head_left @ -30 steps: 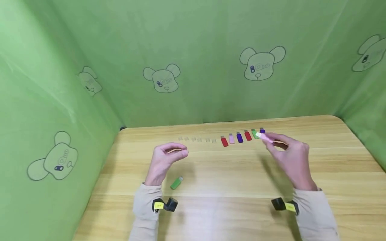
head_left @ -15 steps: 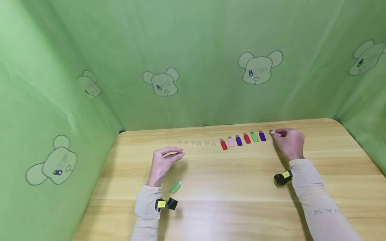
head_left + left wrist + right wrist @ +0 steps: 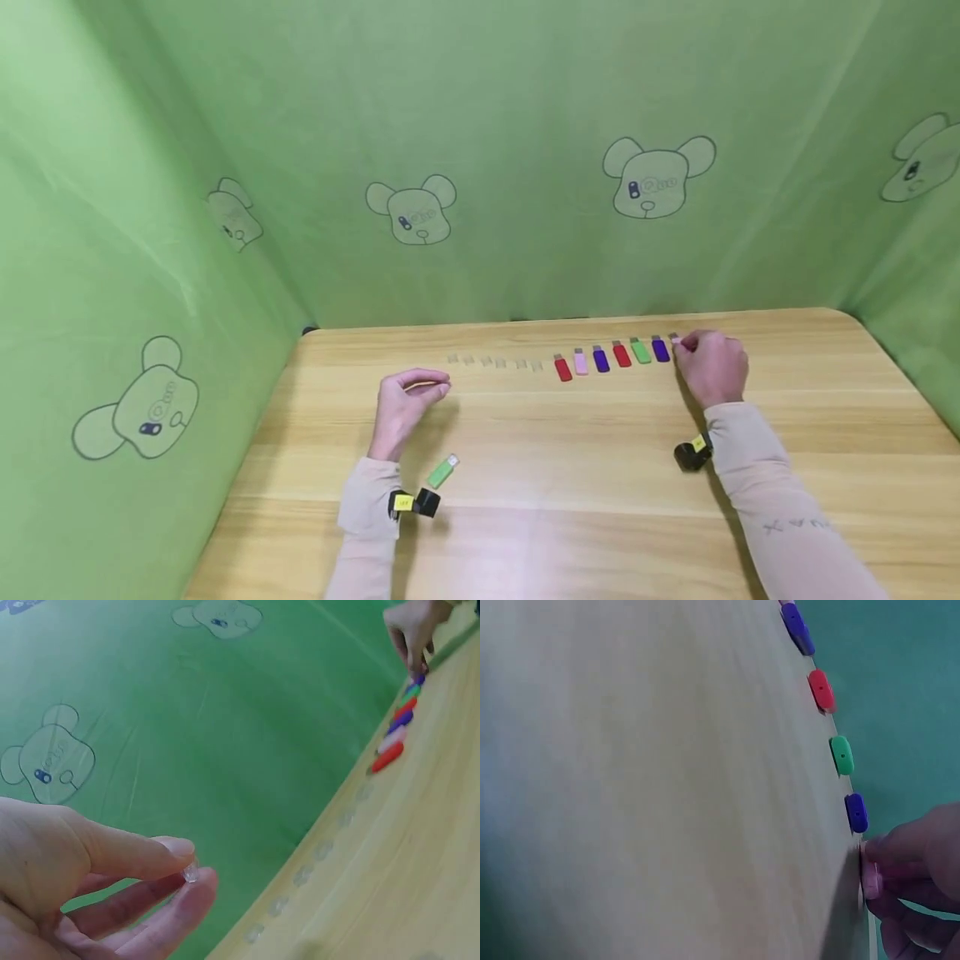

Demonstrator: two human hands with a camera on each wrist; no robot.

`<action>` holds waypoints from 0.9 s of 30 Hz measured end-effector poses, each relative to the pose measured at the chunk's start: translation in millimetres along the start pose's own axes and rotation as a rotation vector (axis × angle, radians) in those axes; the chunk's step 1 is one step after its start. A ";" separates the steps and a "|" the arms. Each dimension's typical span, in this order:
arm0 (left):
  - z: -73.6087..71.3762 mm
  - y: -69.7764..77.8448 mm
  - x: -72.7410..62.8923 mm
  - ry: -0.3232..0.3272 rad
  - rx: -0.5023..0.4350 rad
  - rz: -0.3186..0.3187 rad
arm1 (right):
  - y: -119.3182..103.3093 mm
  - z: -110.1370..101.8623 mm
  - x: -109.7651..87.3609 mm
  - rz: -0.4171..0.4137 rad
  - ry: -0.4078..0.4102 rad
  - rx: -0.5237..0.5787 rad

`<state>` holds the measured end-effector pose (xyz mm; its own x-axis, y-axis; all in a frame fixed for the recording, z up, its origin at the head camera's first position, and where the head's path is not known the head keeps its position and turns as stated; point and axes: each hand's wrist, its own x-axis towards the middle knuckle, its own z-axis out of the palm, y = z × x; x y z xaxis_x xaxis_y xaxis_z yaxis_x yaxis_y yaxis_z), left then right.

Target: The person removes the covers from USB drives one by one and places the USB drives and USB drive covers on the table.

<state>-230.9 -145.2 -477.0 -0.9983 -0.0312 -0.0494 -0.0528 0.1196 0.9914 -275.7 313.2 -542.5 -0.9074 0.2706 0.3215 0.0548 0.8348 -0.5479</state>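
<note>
At the right end of a row of USB sticks, my right hand (image 3: pixel 712 367) pinches a pink USB stick (image 3: pixel 870 877) down at the table, its metal plug pointing to the back. Just left of it lies a purple USB stick (image 3: pixel 660 348), then a green one (image 3: pixel 640 351) and a red one (image 3: pixel 621 354). My left hand (image 3: pixel 401 412) hovers over the table's left half. Between its thumb and fingertips it pinches a small clear cap (image 3: pixel 190 873). A green USB stick (image 3: pixel 442 472) lies to the right of the left forearm, with a clear cap over its plug.
Several clear caps (image 3: pixel 501 363) lie in a line left of the row. The row's left part holds a red stick (image 3: pixel 563 369), a pink one (image 3: pixel 581 362) and a purple one (image 3: pixel 601 359). Green cloth (image 3: pixel 525 208) with bear drawings rises behind the wooden table (image 3: pixel 570 467).
My right hand has carried the pink USB stick forward and down to the row's right end, beside the purple one. My left hand still holds the cap and has barely moved.
</note>
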 end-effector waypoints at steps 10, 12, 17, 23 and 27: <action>-11.5 -14.2 54.6 0.068 0.531 0.208 | -19.2 -22.9 -14.6 0.027 0.028 0.107; -12.5 -16.5 67.1 0.028 0.590 0.246 | -32.5 -28.9 -19.3 0.016 0.020 0.155; -11.5 -25.3 86.0 -0.040 0.651 0.248 | -68.8 -41.5 -31.9 -0.091 0.034 0.226; -5.1 -33.6 97.3 -0.054 0.699 0.225 | -98.0 -54.5 -42.4 -0.142 0.053 0.274; -3.0 -35.9 101.6 -0.056 0.707 0.220 | -111.3 -60.7 -48.4 -0.155 0.054 0.303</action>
<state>-330.4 -155.6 -517.2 -0.9865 0.1153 0.1165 0.1637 0.7279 0.6658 -212.7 236.2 -450.2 -0.8716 0.1832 0.4546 -0.2154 0.6900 -0.6910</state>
